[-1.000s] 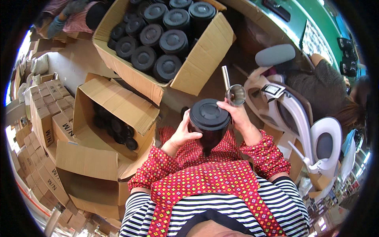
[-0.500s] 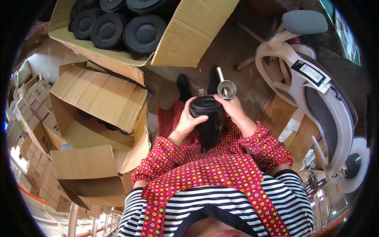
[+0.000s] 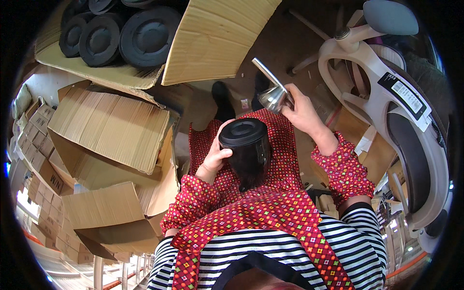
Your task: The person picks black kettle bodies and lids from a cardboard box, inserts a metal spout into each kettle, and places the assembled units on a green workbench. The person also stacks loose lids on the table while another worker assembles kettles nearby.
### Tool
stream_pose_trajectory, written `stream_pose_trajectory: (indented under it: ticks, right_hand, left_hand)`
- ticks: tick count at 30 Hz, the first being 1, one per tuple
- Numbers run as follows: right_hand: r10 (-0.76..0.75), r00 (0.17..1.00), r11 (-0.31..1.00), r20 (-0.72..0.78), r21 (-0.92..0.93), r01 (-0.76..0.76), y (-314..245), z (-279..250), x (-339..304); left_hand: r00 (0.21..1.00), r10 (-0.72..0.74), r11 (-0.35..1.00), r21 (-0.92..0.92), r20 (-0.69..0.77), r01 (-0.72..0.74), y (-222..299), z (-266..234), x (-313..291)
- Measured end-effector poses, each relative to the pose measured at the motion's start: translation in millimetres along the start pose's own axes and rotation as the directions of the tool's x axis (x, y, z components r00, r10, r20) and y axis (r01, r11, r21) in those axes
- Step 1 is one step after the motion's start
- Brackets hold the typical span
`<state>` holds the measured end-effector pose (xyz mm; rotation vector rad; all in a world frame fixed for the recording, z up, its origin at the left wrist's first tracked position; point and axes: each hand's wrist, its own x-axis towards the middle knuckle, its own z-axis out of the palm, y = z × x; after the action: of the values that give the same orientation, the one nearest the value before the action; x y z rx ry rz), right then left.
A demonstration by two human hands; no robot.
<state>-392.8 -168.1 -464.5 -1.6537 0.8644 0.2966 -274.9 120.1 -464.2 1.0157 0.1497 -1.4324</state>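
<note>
A glossy black jar with a round, ridged lid stands over my lap, against the red patterned apron. My left hand is wrapped round its left side, the thumb just below the lid rim. My right hand is raised to the right of the jar and apart from it. Its fingers are closed on a shiny metal cup with a straight handle, flared like a funnel. The handle points up and to the left, and the cup's inside is turned out of sight.
An open carton of similar black jars is at the upper left. Below it is another open carton with raised flaps. A grey-and-white office chair stands on the right. Stacked boxes line the far left.
My right hand has left the jar's lid and moved right and up with the metal cup, tilting it. The jar has shifted slightly left in my left hand. The surroundings have shifted with the view.
</note>
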Motion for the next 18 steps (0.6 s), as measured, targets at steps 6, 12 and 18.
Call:
stream_pose_trajectory:
  ticks: [6,12,18]
  right_hand:
    - [-0.216,0.957,0.931,-0.191,0.256,0.261,-39,1,-16]
    - [-0.65,0.672,0.75,-0.353,-0.159,0.642,-184,-26,42]
    - [-0.832,0.469,0.554,-0.295,-0.481,0.68,-267,-3,127]
  left_hand:
    - [0.999,-0.039,0.978,-0.205,0.034,0.046,23,14,-10]
    - [0.996,0.085,0.974,-0.212,0.023,-0.078,37,2,-21]
    - [0.978,0.207,0.939,-0.277,-0.015,-0.203,65,10,-30]
